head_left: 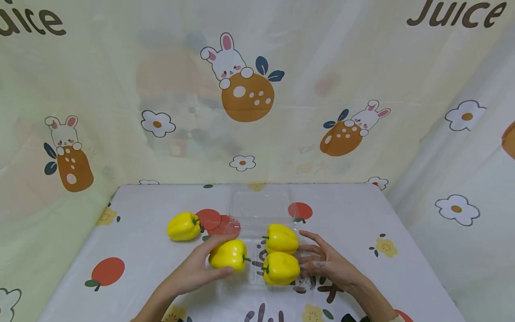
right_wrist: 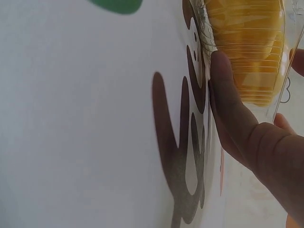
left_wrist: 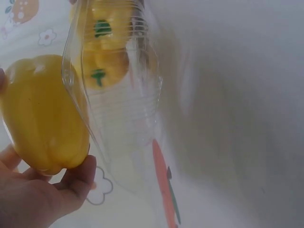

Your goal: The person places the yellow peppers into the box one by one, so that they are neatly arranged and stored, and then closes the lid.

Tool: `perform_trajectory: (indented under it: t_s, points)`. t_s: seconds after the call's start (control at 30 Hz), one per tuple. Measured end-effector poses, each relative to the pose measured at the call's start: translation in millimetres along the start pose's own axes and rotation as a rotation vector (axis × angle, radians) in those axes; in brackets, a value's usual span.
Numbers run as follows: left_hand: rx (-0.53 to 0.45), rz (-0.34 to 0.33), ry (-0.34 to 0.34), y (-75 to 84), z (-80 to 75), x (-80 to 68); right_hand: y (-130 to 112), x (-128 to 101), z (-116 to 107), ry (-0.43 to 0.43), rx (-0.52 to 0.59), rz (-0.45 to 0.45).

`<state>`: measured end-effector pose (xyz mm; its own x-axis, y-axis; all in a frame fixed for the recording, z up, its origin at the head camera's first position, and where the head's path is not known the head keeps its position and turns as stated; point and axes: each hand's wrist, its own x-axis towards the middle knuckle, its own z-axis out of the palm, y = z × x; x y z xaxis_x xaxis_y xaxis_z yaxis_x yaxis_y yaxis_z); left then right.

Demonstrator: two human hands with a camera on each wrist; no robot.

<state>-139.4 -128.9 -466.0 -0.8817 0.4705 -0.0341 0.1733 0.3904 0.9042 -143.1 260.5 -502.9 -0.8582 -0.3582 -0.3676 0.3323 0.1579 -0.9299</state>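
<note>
Worktop (head_left: 346,214) carried a printed cloth, with printed curtains behind. A clear plastic tray (head_left: 257,210) lay at centre, lid open, two yellow peppers (head_left: 280,238) inside on its right. Right hand (head_left: 323,261), fingers straight, pressed the tray's right wall. Left hand (head_left: 197,268) gripped a third pepper (head_left: 228,255) at the tray's left edge. A fourth pepper (head_left: 183,226) lay apart, left.

Four glossy yellow bell peppers (head_left: 229,255) with green stems, apparently colourless clear plastic clamshell tray (head_left: 261,208), white tablecloth (head_left: 346,223) printed with red-orange fruits and yellow flowers
</note>
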Motion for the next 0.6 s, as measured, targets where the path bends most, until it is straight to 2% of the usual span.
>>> perform_trajectory:
  t_s: [0.33,0.43,0.6]
  points:
    - [0.032,0.022,0.001,2.0,8.9,3.8,0.9,-0.8,2.5,0.010,-0.015,-0.001]
    - [0.029,0.006,-0.011,3.9,10.6,4.7,0.5,-0.6,2.9,0.012,-0.018,0.001]
    - [0.028,0.019,-0.034,6.1,12.4,6.1,-0.2,-1.0,1.1,-0.007,-0.021,-0.019]
